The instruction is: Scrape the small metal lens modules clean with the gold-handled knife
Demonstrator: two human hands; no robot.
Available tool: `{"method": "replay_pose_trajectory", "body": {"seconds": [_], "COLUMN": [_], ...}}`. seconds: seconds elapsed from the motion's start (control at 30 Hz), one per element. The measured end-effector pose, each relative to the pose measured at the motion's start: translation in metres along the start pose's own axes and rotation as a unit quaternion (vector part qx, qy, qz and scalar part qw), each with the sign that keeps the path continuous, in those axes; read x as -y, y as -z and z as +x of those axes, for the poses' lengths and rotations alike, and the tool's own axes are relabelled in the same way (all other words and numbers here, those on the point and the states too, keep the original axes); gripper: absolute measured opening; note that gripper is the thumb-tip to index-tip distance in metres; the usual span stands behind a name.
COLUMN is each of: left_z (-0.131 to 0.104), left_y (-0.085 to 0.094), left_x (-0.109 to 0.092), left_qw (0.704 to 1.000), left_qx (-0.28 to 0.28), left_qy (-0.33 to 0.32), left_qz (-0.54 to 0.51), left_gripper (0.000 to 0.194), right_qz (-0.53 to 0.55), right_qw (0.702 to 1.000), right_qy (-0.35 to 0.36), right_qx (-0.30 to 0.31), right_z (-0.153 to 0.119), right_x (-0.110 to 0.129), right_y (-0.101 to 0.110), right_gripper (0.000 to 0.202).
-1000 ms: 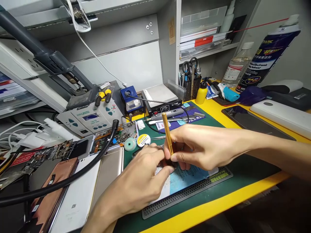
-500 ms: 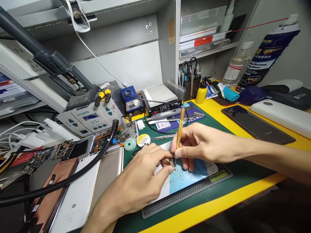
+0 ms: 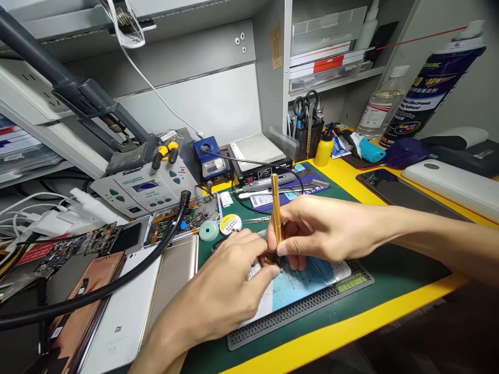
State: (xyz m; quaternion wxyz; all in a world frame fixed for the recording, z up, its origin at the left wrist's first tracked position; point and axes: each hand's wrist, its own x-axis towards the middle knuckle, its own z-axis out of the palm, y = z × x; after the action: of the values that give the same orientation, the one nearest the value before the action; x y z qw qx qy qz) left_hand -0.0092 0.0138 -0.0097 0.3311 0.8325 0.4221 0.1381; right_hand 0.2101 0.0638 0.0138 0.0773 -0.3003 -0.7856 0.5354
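In my right hand (image 3: 312, 228), closed in a pen grip, stands a slim gold-coloured craft knife handle (image 3: 276, 205), nearly upright. Its lower tip meets a small part with an orange-brown flex strip (image 3: 270, 258); the fingers hide most of that contact. My left hand (image 3: 234, 275) pinches this small part between thumb and forefinger from the left. Both hands rest low over a blue and white printed sheet (image 3: 300, 285). Under the sheet lies a grey honeycomb-edged mat (image 3: 288, 319) on the green work mat (image 3: 327, 322).
A black hose (image 3: 128, 283) arches over several phones at the left. Behind my hands sit a round yellow-labelled tin (image 3: 231, 224), a teal roll (image 3: 209, 230) and tweezers (image 3: 255, 220). Farther back are a hot plate (image 3: 259, 150) and a yellow bottle (image 3: 324, 148). A black phone (image 3: 405, 195) lies right.
The gold handle has swung left at its top, from leaning right to nearly upright. My right hand has shifted slightly left; my left hand keeps its pinch.
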Motion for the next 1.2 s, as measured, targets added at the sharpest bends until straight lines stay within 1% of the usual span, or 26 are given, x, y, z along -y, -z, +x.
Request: {"method": "replay_pose_trajectory", "body": {"seconds": [0.3,0.43,0.53,0.63,0.73,0.83,0.9,1.07,1.2], "left_z": [0.003,0.002,0.001,0.000,0.001,0.001,0.001,0.000,-0.001], "left_y": [-0.001,0.000,0.000,0.001,0.001,0.000,0.000,-0.001,-0.001], "left_x": [0.000,-0.001,-0.001,0.000,0.000,0.000,0.000,0.001,0.002], "left_qw": [1.000,1.000,1.000,1.000,1.000,1.000,1.000,1.000,1.000], "left_qx": [-0.005,-0.008,-0.007,-0.008,-0.003,-0.008,-0.018,-0.024,-0.020], "left_qy": [0.014,0.008,0.012,0.013,0.004,0.006,0.001,0.007,0.010], "left_qz": [-0.010,-0.017,-0.013,0.000,0.013,0.018,0.014,0.015,0.016], "left_gripper": [0.011,0.012,0.012,0.010,0.010,0.012,0.014,0.021,0.022], "right_qz": [-0.086,-0.132,-0.135,-0.088,0.008,0.116,0.165,0.234,0.247], "right_qw": [0.996,0.991,0.990,0.996,1.000,0.993,0.985,0.971,0.966], "right_qy": [0.002,0.013,0.018,-0.001,-0.009,-0.021,-0.036,-0.045,-0.056], "right_qx": [0.021,0.025,0.019,0.008,-0.001,-0.018,-0.030,-0.037,-0.043], "right_z": [0.003,0.005,0.004,0.002,0.000,-0.001,-0.002,-0.004,-0.005], "right_x": [0.012,0.017,0.017,0.012,0.002,-0.008,-0.013,-0.022,-0.022], "right_y": [0.004,0.005,0.004,0.004,0.001,-0.002,-0.005,-0.011,-0.012], "right_gripper": [0.005,0.007,0.006,0.007,0.009,0.017,0.024,0.027,0.024]}}
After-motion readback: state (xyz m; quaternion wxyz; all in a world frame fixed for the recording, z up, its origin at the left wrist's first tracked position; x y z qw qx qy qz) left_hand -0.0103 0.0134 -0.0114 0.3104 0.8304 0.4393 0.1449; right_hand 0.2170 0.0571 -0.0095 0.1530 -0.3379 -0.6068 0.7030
